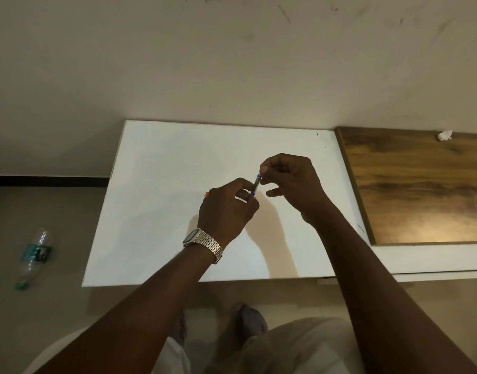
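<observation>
L hand fingers curled round blue pen, R hand fingers pinching its top end (over white board)

**Dim room, one bright board**

Light's low and warm here, and the white board soaks up most of it, glowing pale at the centre. The left hand and right hand throw soft grey shadows toward six o'clock, so the light falls from high at twelve. The blue pen between them shows small and soft. Warm glare pools on the wooden panel at three o'clock. The plastic bottle at nine o'clock smears, and straight edges bow outward.
</observation>
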`<state>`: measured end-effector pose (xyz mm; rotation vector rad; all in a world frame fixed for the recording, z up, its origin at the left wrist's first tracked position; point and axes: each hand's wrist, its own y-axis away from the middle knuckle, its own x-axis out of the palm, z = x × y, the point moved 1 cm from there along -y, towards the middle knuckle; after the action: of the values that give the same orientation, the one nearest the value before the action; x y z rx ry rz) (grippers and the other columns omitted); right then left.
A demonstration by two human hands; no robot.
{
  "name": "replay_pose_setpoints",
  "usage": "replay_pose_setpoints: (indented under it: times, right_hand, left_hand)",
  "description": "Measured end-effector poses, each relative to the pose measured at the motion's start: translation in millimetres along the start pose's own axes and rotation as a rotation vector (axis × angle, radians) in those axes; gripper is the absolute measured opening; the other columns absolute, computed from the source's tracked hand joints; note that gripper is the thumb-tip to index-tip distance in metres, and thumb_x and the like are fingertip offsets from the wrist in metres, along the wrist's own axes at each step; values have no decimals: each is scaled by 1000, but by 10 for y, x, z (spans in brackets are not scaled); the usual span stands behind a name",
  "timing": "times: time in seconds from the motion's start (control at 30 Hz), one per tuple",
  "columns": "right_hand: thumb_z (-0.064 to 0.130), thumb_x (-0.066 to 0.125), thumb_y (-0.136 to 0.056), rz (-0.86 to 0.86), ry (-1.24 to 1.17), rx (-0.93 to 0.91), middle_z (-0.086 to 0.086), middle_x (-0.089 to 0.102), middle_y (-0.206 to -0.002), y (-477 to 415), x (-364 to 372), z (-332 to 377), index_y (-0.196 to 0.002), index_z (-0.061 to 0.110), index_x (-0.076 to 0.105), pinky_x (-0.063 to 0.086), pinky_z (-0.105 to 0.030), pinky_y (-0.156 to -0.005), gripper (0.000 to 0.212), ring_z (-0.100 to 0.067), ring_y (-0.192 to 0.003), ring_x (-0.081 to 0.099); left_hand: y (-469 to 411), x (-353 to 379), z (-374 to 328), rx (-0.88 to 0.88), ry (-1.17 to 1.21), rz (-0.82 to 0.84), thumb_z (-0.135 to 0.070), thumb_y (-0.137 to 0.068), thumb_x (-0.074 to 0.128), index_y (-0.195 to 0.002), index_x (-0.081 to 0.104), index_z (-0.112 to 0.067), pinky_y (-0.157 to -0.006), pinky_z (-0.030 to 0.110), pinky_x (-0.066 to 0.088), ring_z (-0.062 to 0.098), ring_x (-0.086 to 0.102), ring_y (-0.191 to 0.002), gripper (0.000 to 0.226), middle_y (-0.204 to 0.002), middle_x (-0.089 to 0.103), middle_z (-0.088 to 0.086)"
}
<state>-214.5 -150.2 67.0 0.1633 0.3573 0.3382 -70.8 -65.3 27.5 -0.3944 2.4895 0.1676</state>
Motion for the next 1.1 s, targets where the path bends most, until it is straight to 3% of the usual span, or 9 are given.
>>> replay_pose_setpoints:
  times: [0.27, 0.43, 0.67, 0.83, 1.0, 1.1]
  right_hand:
    - [4, 65, -94, 36, 46, 2, -6, 75, -83, 1, -16, 44, -89, 8, 72, 62, -36, -65, 10, -17, -78, 75]
    - [4, 65, -95, 40, 107, -17, -17, 77, -91, -3, -24, 56, -92, 4, 72, 63, -42, -69, 8, -22, -81, 76]
    - [4, 68, -93, 44, 217, -50, -19, 78, -89, 6, -53, 79, -91, 2, 76, 64, -48, -71, 8, -28, -84, 77]
    - [4, 73, -90, 49, 255, -78, -19, 78, -86, -7, -83, 88, -96, 3, 81, 64, -49, -70, 11, -32, -84, 76]
    - [7, 73, -90, -162, 120, -54, -7, 78, -80, -50, -162, -57, -100, 11, 82, 64, -34, -61, 14, -16, -70, 76]
    - [10, 75, -88, -221, 300, -28, -2, 77, -85, -93, -245, -247, -102, 12, 82, 61, -33, -75, 15, -13, -72, 72]
  left_hand:
    - [-1, -4, 15, -6, -14, -1, -35, -80, 71, -94, 70, -35, -63, 21, 48, -11, 59, -56, 14, -72, 73, -19]
    - [9, -20, 6, -9, -32, -20, -34, -80, 71, -95, 71, -34, -65, 22, 48, -12, 57, -54, 14, -68, 68, -20]
    - [26, -33, -1, -14, -41, -9, -34, -80, 71, -96, 72, -35, -66, 24, 49, -7, 60, -58, 16, -69, 69, -20]
    - [30, -36, -1, -29, -14, 5, -32, -81, 71, -98, 74, -32, -73, 31, 57, 6, 70, -64, 17, -77, 76, -16]
    - [0, -58, -31, -31, 50, -33, -29, -81, 73, -95, 75, -30, -67, 25, 53, 5, 71, -67, 14, -78, 78, -15]
    - [-9, -70, -19, -54, 105, -11, -27, -82, 73, -95, 75, -29, -69, 26, 56, 5, 73, -66, 13, -78, 78, -14]
